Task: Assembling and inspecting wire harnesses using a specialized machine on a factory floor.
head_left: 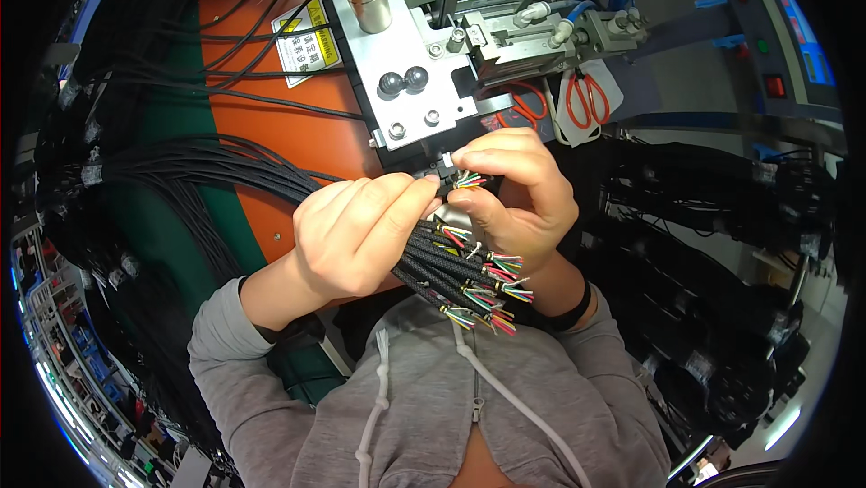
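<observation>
A: Cables, a bundle of black braided ones [451,267] with stripped coloured wire ends — why bunched in the left hand [347,235]?

B: Its fingers close round them, keeping spares handy; the right hand [519,195] pinches one cable's coloured wire tips [469,179] just under the grey metal machine head [419,82].

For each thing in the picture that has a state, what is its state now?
Left hand: closed around the cable bundle.
Right hand: fingers pinching one cable end at the machine.
Cable bundle: held, sheaths stripped, coloured wires bare at the ends.
Cable end: wires fanned out, at the machine's slot.
Machine: whether it runs cannot be told.
Scissors: hanging, closed.
Loose cables: draped across the orange surface.
</observation>
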`<move>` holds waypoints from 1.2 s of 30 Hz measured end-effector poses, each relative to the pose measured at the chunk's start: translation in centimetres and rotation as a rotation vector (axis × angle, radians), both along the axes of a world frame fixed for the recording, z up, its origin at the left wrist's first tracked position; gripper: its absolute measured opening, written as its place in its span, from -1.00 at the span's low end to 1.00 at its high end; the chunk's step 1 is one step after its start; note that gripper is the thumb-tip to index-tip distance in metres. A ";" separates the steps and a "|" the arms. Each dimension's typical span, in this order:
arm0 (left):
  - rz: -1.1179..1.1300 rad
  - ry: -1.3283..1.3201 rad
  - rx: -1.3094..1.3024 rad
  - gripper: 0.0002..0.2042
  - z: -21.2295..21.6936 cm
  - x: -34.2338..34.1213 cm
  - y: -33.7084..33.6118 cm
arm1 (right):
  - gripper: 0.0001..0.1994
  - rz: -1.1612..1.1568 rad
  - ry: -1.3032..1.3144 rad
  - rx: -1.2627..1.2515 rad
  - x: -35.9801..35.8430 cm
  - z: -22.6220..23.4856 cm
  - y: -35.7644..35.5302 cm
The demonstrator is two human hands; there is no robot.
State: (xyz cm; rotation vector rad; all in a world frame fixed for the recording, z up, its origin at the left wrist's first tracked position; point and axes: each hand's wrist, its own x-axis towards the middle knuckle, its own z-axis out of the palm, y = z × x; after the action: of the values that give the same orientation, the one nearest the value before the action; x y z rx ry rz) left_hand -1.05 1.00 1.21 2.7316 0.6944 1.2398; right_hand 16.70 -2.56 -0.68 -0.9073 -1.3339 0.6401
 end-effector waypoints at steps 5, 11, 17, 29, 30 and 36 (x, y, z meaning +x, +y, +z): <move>-0.009 0.013 -0.039 -0.80 0.0 0.1 -0.1 | -0.83 0.160 -0.040 -0.153 0.6 0.4 -0.1; 0.005 0.067 -0.056 -0.84 -0.6 0.2 -0.4 | -0.86 -0.021 -0.130 -0.124 0.5 0.4 -0.6; 0.003 0.157 0.011 -0.83 -0.1 0.2 -0.5 | -0.88 0.014 -0.525 -0.209 2.2 2.1 -0.8; 0.035 0.358 -0.018 -0.70 -0.8 0.6 -1.2 | -0.92 -0.030 -0.459 -0.254 2.1 -1.4 0.2; 0.066 0.396 -0.021 -0.69 -0.7 0.7 -1.2 | -0.92 -0.025 -0.461 -0.255 1.9 -1.5 0.4; 0.160 0.413 -0.063 -0.67 -0.9 1.2 -1.5 | -0.93 -0.063 -0.622 -0.275 1.5 -1.6 0.3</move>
State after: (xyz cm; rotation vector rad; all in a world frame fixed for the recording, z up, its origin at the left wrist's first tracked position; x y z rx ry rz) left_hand 0.10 -0.54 0.31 2.9533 0.9835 0.6570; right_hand 18.23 -2.23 -2.25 -1.4441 -1.7814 0.5165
